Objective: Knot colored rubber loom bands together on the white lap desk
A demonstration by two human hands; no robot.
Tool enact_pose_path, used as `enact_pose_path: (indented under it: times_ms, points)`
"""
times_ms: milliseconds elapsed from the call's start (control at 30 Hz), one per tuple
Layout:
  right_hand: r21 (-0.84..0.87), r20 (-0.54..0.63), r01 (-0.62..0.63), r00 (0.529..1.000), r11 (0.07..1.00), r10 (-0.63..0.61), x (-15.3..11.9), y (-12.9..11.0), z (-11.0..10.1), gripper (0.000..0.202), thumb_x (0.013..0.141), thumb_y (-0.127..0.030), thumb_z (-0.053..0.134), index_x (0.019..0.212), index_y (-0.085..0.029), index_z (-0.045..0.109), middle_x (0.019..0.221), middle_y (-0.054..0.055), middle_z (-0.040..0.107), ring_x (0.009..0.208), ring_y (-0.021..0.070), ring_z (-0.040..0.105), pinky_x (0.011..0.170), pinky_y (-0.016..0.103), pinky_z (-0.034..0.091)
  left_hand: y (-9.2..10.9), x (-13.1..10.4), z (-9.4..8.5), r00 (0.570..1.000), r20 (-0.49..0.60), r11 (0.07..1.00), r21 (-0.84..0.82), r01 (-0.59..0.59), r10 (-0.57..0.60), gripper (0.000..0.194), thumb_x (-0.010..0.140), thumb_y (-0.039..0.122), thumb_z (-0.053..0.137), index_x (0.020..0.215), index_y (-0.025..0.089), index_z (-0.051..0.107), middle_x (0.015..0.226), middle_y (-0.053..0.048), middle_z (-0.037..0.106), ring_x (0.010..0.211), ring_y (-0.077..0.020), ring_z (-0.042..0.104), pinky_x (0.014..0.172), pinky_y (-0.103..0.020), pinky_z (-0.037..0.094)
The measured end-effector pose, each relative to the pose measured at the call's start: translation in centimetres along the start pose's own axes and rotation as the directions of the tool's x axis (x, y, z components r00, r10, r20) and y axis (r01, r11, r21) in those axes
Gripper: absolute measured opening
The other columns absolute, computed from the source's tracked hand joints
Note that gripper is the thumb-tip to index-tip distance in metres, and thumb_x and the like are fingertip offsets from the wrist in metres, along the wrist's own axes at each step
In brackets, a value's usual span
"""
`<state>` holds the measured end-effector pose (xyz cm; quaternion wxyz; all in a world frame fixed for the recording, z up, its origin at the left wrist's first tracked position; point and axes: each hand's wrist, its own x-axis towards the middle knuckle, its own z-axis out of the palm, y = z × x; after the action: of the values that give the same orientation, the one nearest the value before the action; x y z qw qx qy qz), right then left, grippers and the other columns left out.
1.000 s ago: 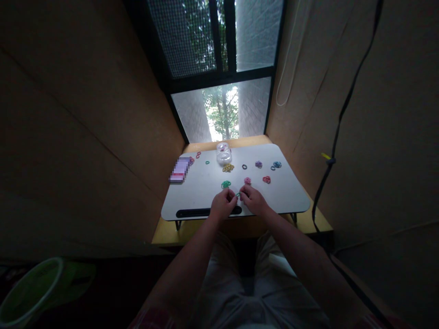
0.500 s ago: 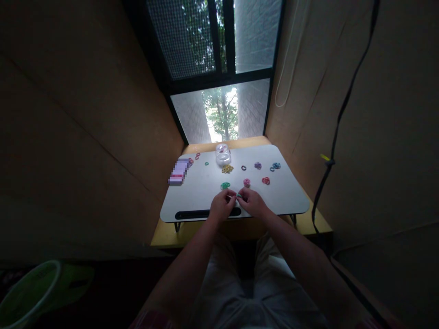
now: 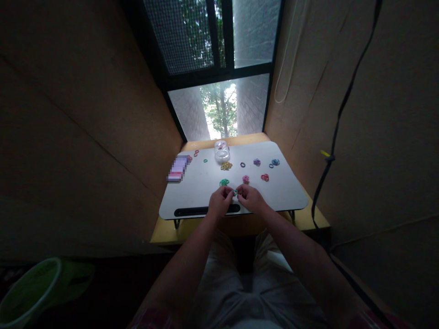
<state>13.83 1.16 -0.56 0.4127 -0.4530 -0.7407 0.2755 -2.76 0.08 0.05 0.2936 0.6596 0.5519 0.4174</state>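
2 hands, left hand (image 3: 220, 201) and right hand (image 3: 251, 198), pinching green loop (image 3: 235, 193).

Green pile (image 3: 224, 182), yellow pile (image 3: 226, 166), white tabletop (image 3: 192, 192), black slot (image 3: 192, 211).

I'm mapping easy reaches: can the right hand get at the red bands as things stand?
Probably yes: nothing shows between the right hand and the red bands farther out on the white board, though its grip seems busy with a green band.
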Motion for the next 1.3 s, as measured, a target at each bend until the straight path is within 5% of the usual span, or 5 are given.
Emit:
enact_pose_path:
  times_ms: [667,900,1033,1300]
  points:
    - [-0.127,0.014,-0.019,1.0,0.992,0.021,0.1,-1.1,-0.2,0.007,0.08,-0.02,0.05,0.075,-0.019,0.056,0.063,-0.002,0.055,0.056,0.0119,0.046,0.055,0.023,0.031,-0.2,0.1,0.0,0.999,0.015,0.997,-0.065,-0.047,0.048,0.011,0.088,0.029,0.05,0.086,0.019,0.054,0.078,0.0,0.062,0.073,-0.0137,0.058,0.069,-0.026,0.046]
    - [-0.107,0.017,-0.015,1.0,0.994,0.017,0.1,-0.9,-0.2,0.006,0.079,-0.018,0.051,0.076,-0.02,0.055,0.063,-0.002,0.054,0.057,0.0122,0.048,0.056,0.023,0.034,-0.2,0.3,-0.1,1.0,-0.011,0.984,-0.177,0.015,-0.017,0.014,0.088,0.033,0.049,0.087,0.019,0.051,0.079,-0.002,0.062,0.073,-0.0137,0.059,0.068,-0.026,0.047]
    - [-0.03,-0.004,-0.015,1.0,0.999,0.015,0.0,-0.7,-0.3,0.006,0.077,-0.017,0.051,0.079,-0.019,0.057,0.065,-0.002,0.056,0.058,0.012,0.049,0.057,0.023,0.036,-0.4,0.3,-0.1,0.996,-0.046,0.963,-0.262,0.059,-0.073,0.017,0.089,0.035,0.048,0.086,0.019,0.047,0.076,-0.001,0.061,0.068,-0.0124,0.058,0.06,-0.023,0.045]
    - [-0.015,0.005,-0.013,1.0,1.0,0.013,-0.1,-0.6,-0.1,0.017,0.08,-0.025,0.056,0.094,-0.018,0.061,0.062,-0.004,0.055,0.054,0.0103,0.048,0.055,0.022,0.036,-0.3,0.1,0.0,1.0,-0.005,0.984,-0.18,0.002,-0.002,0.014,0.087,0.033,0.053,0.088,0.019,0.052,0.075,0.0,0.063,0.068,-0.0117,0.058,0.063,-0.023,0.046]
